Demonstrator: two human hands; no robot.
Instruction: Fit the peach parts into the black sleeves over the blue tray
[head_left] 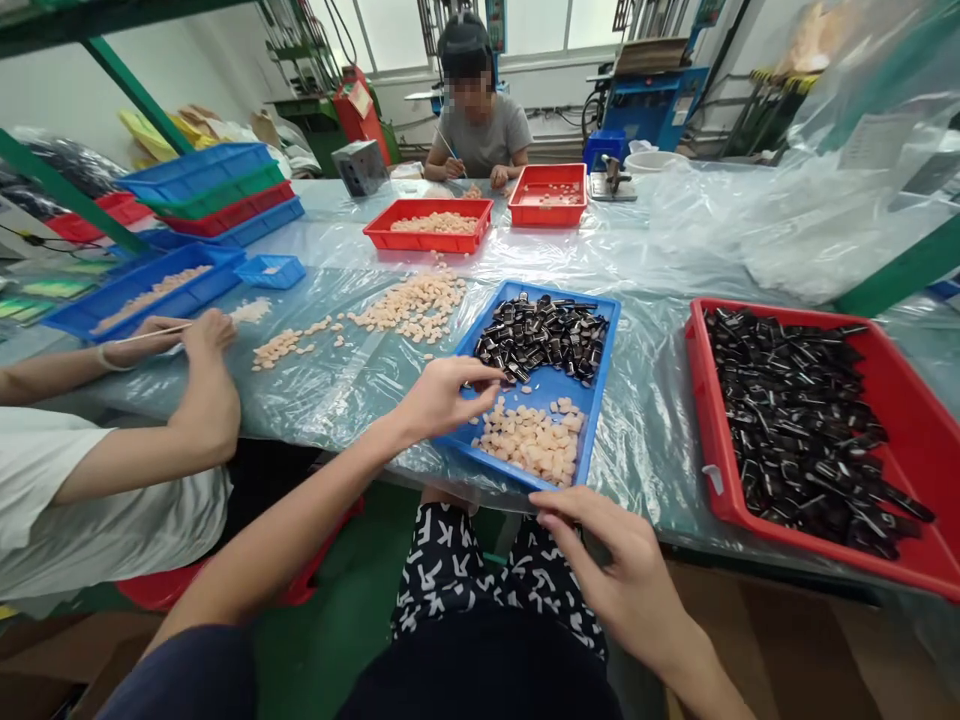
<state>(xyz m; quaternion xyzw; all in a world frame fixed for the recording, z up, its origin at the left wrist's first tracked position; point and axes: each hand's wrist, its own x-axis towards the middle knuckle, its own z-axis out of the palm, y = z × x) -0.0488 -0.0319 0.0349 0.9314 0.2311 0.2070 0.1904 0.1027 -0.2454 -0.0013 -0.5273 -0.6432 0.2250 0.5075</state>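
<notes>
My left hand [450, 398] reaches over the left side of a blue tray [592, 408], thumb and fingertips drawn close together. Whether a small piece sits between them is too small to tell. In the tray's far half lies a heap of shiny black parts with metal bits [544, 335]. Small beige pieces [531, 440] are piled in its near half. Just off the tray's near edge is my right hand [611, 555], its thumb and forefinger bent toward each other in a pinch. What they hold, if anything, cannot be made out.
At right stands a red bin [911, 420] with many black parts. Loose beige pieces [412, 305] lie on the plastic-covered table [337, 385]. Farther back are two red trays [381, 240]. One co-worker's hands [206, 335] work at left; another person [484, 130] sits opposite.
</notes>
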